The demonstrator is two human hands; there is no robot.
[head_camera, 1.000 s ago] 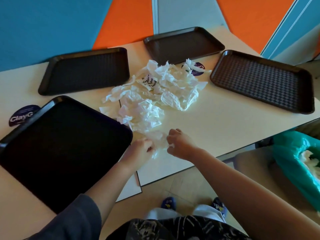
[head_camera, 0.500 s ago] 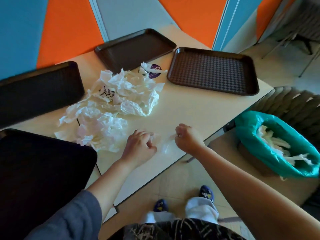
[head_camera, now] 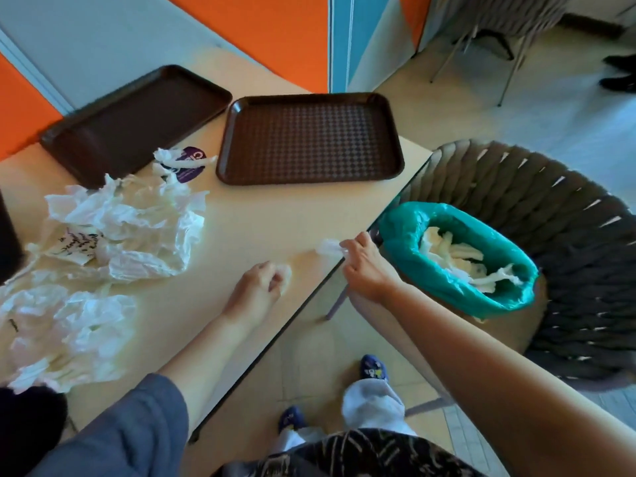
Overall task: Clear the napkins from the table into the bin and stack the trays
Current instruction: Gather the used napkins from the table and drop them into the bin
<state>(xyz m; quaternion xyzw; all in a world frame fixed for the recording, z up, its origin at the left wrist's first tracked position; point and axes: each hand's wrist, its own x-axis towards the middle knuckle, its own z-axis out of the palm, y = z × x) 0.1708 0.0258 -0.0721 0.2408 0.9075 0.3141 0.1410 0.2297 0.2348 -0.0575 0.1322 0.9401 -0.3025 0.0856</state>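
Right hand: while it is hovering over the table's [head_camera: 241,218] right edge, the right hand [head_camera: 366,266] is pinching a small napkin piece [head_camera: 328,246] between its fingertips, just beside the bin [head_camera: 406,242].
Left hand: the left hand [head_camera: 256,290] is curling around a napkin scrap [head_camera: 285,273], near the table's front edge.
Napkins: the napkin pile [head_camera: 117,228] is lying crumpled along the table's left side, reaching toward the front left corner.
Trays: 2 brown trays are sitting side by side along the far edge, the textured tray [head_camera: 309,137] at the far right corner, the smooth tray [head_camera: 134,122] to its left.
Bin: it is standing off the table's right edge, lined in teal and holding white napkins.
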